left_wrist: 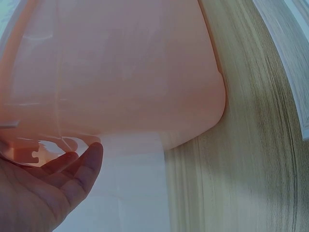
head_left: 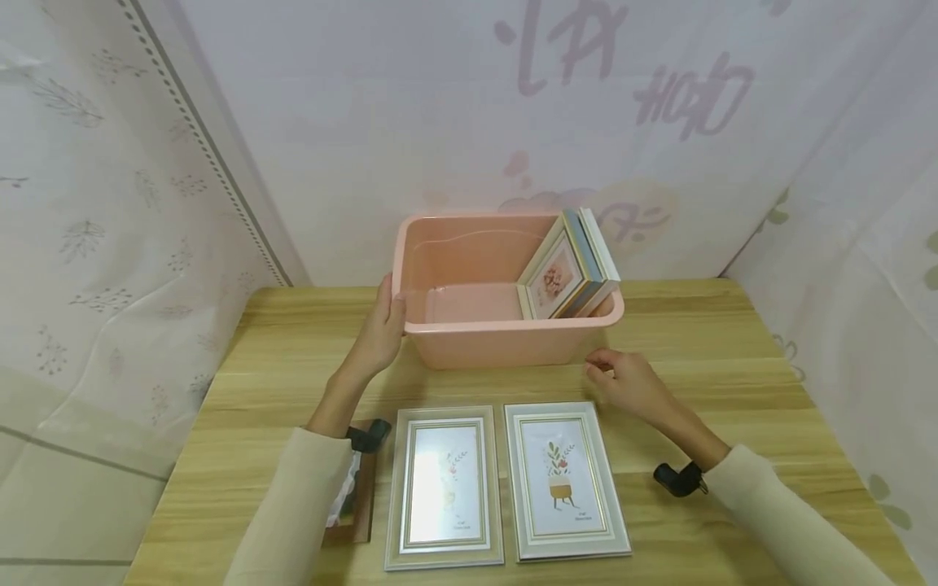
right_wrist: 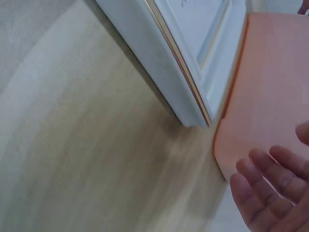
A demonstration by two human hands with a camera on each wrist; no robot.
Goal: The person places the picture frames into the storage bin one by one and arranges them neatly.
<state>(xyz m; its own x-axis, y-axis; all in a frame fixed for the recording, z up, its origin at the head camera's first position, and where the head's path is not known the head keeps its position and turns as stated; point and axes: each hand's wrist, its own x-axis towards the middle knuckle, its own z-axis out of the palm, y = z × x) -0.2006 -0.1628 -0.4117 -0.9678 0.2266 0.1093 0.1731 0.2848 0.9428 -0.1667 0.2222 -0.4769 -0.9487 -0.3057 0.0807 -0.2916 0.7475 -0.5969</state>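
Observation:
A pink plastic bin [head_left: 498, 346] stands upright near the back of the table. My left hand [head_left: 379, 330] grips its left rim; in the left wrist view the fingers [left_wrist: 89, 166] curl beneath that rim. Several picture frames [head_left: 567, 268] lean together inside the bin's right end, the front one showing a pinkish picture. Just outside the bin's front right corner, my right hand [head_left: 626, 382] hovers with fingers loosely bent and nothing in them. On the table in front lie a champagne-edged picture frame [head_left: 445, 488] and, beside it, a whitish picture frame [head_left: 564, 480].
A brown frame [head_left: 362, 496] lies at the left, partly hidden beneath my left forearm. The wooden table [head_left: 740, 391] meets a patterned cloth wall [head_left: 352, 146] behind the bin, with more cloth at both sides.

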